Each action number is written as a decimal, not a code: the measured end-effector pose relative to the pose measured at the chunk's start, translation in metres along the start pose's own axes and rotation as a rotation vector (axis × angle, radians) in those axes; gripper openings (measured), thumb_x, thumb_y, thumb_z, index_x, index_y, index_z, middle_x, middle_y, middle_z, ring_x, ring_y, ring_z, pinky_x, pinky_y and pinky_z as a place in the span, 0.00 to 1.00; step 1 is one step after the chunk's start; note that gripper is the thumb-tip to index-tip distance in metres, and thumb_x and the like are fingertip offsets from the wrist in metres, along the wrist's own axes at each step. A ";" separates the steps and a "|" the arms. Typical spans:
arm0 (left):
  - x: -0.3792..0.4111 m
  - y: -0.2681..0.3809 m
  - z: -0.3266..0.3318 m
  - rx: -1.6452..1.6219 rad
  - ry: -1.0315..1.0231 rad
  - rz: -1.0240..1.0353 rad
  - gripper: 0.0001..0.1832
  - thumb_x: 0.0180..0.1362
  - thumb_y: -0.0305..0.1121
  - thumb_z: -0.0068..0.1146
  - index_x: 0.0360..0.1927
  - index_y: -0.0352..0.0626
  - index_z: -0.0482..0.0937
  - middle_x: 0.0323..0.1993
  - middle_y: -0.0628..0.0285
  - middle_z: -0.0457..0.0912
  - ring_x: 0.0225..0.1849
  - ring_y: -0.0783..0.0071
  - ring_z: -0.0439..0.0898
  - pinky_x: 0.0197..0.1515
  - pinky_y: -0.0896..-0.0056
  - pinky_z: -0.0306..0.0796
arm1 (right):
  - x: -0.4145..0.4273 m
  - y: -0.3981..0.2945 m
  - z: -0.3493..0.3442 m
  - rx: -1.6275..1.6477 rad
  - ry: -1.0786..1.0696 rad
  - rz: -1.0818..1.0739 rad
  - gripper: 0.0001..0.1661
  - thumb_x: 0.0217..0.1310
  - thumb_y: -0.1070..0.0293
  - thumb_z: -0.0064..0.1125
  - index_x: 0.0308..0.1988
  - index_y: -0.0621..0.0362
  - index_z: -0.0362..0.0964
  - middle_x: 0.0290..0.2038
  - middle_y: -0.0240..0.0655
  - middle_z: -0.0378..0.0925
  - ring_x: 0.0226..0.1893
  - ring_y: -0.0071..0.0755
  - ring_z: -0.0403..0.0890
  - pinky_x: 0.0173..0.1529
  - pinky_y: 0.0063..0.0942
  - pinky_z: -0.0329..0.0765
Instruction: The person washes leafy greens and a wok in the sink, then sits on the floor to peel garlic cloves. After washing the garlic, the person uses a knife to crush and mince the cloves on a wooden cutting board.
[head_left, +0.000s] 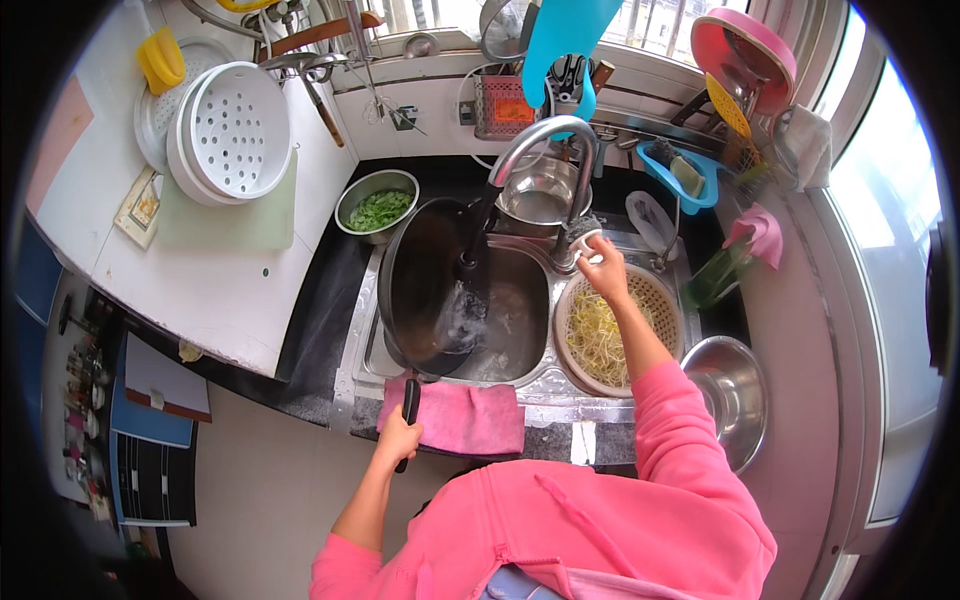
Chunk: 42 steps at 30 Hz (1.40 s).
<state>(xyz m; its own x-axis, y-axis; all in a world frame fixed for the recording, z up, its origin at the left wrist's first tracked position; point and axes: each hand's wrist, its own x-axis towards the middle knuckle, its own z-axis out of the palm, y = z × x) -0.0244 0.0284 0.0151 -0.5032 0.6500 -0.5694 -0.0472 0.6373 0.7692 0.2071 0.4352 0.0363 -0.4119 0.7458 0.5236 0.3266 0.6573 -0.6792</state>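
My left hand (400, 436) grips the black handle of a dark wok (412, 300), which is tilted on its side over the sink basin (517, 352). Water runs from the black spout of the curved faucet (536, 131) and splashes at the wok's lower edge. In my right hand (606, 266) is the white handle of a scrubber (583, 231) with a grey scouring head, held beside the faucet's base. Below that hand, a beige perforated basket (667, 300) of bean sprouts (596, 334) sits over the right side of the sink.
A metal bowl of chopped greens (379, 210) stands left of the wok. Behind the faucet is a steel pot (544, 195). A pink cloth (480, 420) lies on the front edge. At right are a steel bowl (731, 405) and a green bottle (716, 277); white steamer baskets (232, 142) lean at left.
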 end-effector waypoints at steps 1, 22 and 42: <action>-0.002 0.001 0.000 -0.003 0.007 -0.004 0.14 0.50 0.21 0.47 0.41 0.37 0.63 0.13 0.66 0.65 0.09 0.77 0.65 0.09 0.72 0.58 | -0.004 -0.021 0.002 -0.005 -0.021 -0.020 0.11 0.43 0.67 0.57 0.32 0.54 0.73 0.26 0.33 0.77 0.32 0.39 0.78 0.65 0.55 0.50; -0.006 0.008 -0.032 0.642 0.318 0.106 0.18 0.51 0.31 0.53 0.45 0.38 0.67 0.33 0.39 0.79 0.40 0.40 0.77 0.44 0.47 0.69 | -0.055 -0.091 0.043 -0.178 -0.652 -0.351 0.12 0.51 0.62 0.59 0.39 0.50 0.71 0.37 0.33 0.77 0.41 0.43 0.78 0.53 0.47 0.66; -0.011 0.008 -0.007 0.615 0.324 0.180 0.21 0.49 0.27 0.50 0.49 0.34 0.67 0.37 0.34 0.77 0.43 0.40 0.76 0.46 0.49 0.68 | 0.051 -0.025 -0.125 -0.561 0.164 -0.177 0.08 0.57 0.65 0.52 0.37 0.53 0.66 0.29 0.38 0.77 0.29 0.44 0.80 0.28 0.40 0.75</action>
<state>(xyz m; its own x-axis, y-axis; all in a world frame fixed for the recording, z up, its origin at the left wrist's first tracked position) -0.0250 0.0234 0.0296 -0.6929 0.6723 -0.2604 0.5074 0.7114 0.4863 0.2843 0.4707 0.1444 -0.3792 0.5981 0.7060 0.6818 0.6965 -0.2238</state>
